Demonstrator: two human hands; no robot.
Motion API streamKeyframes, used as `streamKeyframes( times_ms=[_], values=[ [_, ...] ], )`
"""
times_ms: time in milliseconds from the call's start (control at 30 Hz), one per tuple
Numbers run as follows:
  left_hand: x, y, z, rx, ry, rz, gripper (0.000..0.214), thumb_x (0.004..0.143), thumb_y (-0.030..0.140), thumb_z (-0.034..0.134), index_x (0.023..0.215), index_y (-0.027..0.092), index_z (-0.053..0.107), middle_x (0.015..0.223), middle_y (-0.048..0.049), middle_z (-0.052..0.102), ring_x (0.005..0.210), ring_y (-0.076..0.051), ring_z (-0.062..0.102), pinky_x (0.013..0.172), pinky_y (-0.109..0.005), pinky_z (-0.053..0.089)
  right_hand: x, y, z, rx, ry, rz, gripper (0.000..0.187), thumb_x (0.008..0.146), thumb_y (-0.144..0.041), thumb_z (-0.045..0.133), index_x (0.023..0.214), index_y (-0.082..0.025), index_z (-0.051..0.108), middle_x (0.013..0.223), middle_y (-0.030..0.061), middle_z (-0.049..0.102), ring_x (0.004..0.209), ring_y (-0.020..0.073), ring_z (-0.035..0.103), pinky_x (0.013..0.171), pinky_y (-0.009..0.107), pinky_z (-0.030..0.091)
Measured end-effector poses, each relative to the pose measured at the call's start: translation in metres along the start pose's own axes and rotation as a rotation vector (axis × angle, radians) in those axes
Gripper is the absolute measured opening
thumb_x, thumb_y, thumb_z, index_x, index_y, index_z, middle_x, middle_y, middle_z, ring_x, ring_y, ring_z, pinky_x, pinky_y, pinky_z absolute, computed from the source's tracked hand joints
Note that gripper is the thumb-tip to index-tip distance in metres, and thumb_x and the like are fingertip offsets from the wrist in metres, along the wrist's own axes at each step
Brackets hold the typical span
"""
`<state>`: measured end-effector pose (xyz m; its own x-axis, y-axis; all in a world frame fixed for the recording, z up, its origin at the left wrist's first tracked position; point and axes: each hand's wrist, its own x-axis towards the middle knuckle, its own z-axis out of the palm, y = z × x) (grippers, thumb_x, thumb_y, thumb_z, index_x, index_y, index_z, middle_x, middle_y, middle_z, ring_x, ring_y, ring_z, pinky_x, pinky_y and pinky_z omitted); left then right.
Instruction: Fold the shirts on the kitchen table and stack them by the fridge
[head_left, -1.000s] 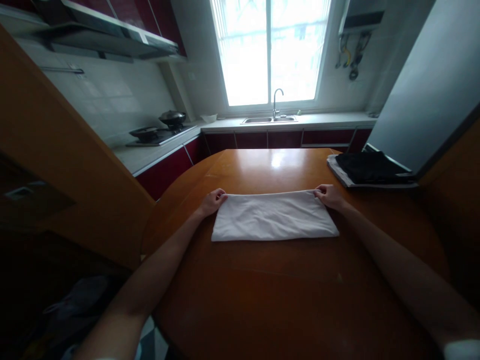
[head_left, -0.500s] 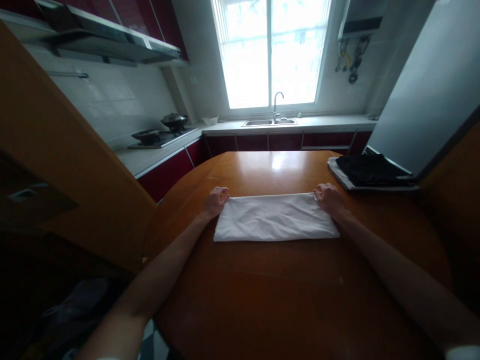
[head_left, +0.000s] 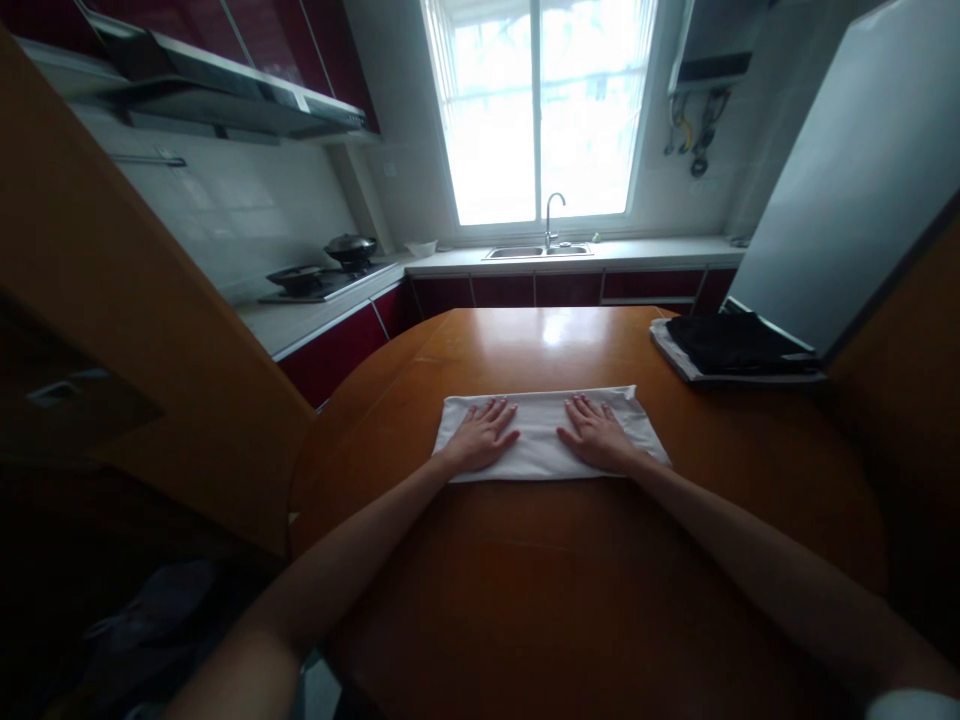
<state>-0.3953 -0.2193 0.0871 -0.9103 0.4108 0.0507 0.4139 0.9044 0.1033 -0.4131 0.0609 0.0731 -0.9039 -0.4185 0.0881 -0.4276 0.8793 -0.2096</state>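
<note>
**Both palms flat on a folded white cloth**

While daylight pours through the kitchen window (head_left: pixel 536 110), the person's left hand (head_left: pixel 484 437) and right hand (head_left: pixel 596 435) lie side by side, palms down and fingers spread, on a folded white cloth (head_left: pixel 541 420). Neither hand grips anything; both are open and pressed flat on the fabric, a narrow strip of cloth showing between them. The cloth is a long, low rectangle lying crosswise before the person, on the near-middle part of a round wooden surface (head_left: pixel 585 600), its two ends reaching out past the hands on either side. Both bare forearms stretch in from the near edge, over the wood.

Farther off on the right, at the back of the surface, a dark folded garment (head_left: pixel 731 342) rests on top of a pale one, well apart from the white cloth and just beside a tall grey refrigerator (head_left: pixel 847 190). Beyond the surface runs a kitchen counter with a sink and faucet (head_left: pixel 551 215) under the window. On the left a gas stove (head_left: pixel 322 280) carries dark pans, beneath a range hood (head_left: pixel 225 85).
</note>
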Motion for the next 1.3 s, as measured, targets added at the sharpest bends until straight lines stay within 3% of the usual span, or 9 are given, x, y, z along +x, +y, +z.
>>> streamKeyframes(
  times_ms=[200, 333, 500, 600, 700, 800, 900, 1100, 1300],
  values=[
    [0.003, -0.026, -0.007, 0.027, -0.018, -0.12, 0.07, 0.102, 0.062, 0.022, 0.16, 0.024, 0.026, 0.168, -0.0072, 0.016, 0.155, -0.033, 0.01, 0.122, -0.058, 0.01, 0.009, 0.045, -0.01, -0.064, 0.043, 0.173, 0.074, 0.101, -0.057, 0.024, 0.158, -0.01, 0.031, 0.166, 0.015, 0.022, 0.154, 0.0288, 0.014, 0.123, 0.054, 0.003],
    [0.003, -0.049, -0.01, 0.02, -0.034, -0.197, 0.069, 0.101, 0.063, 0.022, 0.159, 0.027, 0.028, 0.168, -0.0074, 0.016, 0.155, -0.034, 0.01, 0.12, -0.062, 0.009, 0.014, 0.071, -0.012, -0.048, 0.03, 0.279, 0.075, 0.1, -0.058, 0.023, 0.159, -0.011, 0.028, 0.167, 0.0131, 0.018, 0.154, 0.0286, 0.013, 0.123, 0.055, 0.006],
    [0.001, -0.073, -0.018, -0.027, -0.011, -0.336, 0.066, 0.103, 0.057, 0.021, 0.159, 0.024, 0.028, 0.167, -0.0091, 0.018, 0.155, -0.034, 0.01, 0.118, -0.068, 0.013, 0.012, 0.075, -0.02, -0.075, 0.093, 0.32, 0.071, 0.103, -0.051, 0.021, 0.157, -0.006, 0.03, 0.166, 0.0164, 0.02, 0.154, 0.0287, 0.013, 0.122, 0.059, 0.009],
    [0.002, -0.06, -0.023, 0.027, 0.077, -0.317, 0.064, 0.104, 0.053, 0.025, 0.157, 0.018, 0.034, 0.166, -0.0137, 0.021, 0.154, -0.035, 0.012, 0.118, -0.069, 0.012, 0.006, 0.052, -0.028, -0.132, 0.257, 0.283, 0.064, 0.103, -0.041, 0.025, 0.153, -0.003, 0.036, 0.164, 0.0202, 0.024, 0.154, 0.0302, 0.014, 0.121, 0.06, 0.006],
    [0.003, -0.023, -0.02, 0.051, 0.174, -0.132, 0.061, 0.104, 0.051, 0.029, 0.155, 0.018, 0.037, 0.165, -0.0134, 0.025, 0.154, -0.033, 0.017, 0.12, -0.063, 0.013, -0.001, 0.011, -0.027, -0.091, 0.325, 0.112, 0.059, 0.103, -0.036, 0.03, 0.153, -0.006, 0.037, 0.162, 0.0198, 0.029, 0.153, 0.0288, 0.018, 0.121, 0.057, 0.01],
    [0.002, 0.016, -0.009, -0.007, 0.115, 0.059, 0.064, 0.103, 0.055, 0.031, 0.157, 0.02, 0.033, 0.165, -0.0118, 0.027, 0.153, -0.029, 0.02, 0.121, -0.057, 0.018, -0.01, -0.028, -0.015, 0.003, 0.213, -0.064, 0.059, 0.102, -0.038, 0.032, 0.154, -0.009, 0.037, 0.163, 0.0168, 0.029, 0.153, 0.0262, 0.021, 0.122, 0.051, 0.016],
    [-0.001, 0.036, 0.0, -0.041, -0.018, 0.117, 0.07, 0.101, 0.061, 0.033, 0.159, 0.022, 0.029, 0.166, -0.0105, 0.023, 0.154, -0.029, 0.017, 0.122, -0.055, 0.015, -0.015, -0.045, -0.002, 0.044, 0.065, -0.131, 0.064, 0.101, -0.043, 0.035, 0.155, -0.008, 0.036, 0.163, 0.0174, 0.028, 0.152, 0.0273, 0.022, 0.122, 0.05, 0.014],
    [0.0, 0.03, 0.0, -0.036, -0.041, 0.094, 0.071, 0.101, 0.063, 0.031, 0.16, 0.024, 0.028, 0.166, -0.0086, 0.019, 0.155, -0.028, 0.014, 0.123, -0.052, 0.011, -0.008, -0.032, 0.0, 0.044, -0.042, -0.064, 0.073, 0.1, -0.054, 0.034, 0.157, -0.009, 0.031, 0.165, 0.0164, 0.021, 0.154, 0.027, 0.016, 0.123, 0.049, 0.009],
    [0.004, 0.0, -0.003, -0.013, 0.003, -0.012, 0.068, 0.102, 0.06, 0.024, 0.161, 0.026, 0.021, 0.168, -0.0079, 0.016, 0.154, -0.029, 0.015, 0.122, -0.053, 0.014, 0.006, 0.011, -0.01, -0.01, 0.005, 0.11, 0.072, 0.101, -0.054, 0.027, 0.158, -0.01, 0.03, 0.166, 0.0149, 0.021, 0.154, 0.0269, 0.014, 0.123, 0.051, 0.009]
  ],
)
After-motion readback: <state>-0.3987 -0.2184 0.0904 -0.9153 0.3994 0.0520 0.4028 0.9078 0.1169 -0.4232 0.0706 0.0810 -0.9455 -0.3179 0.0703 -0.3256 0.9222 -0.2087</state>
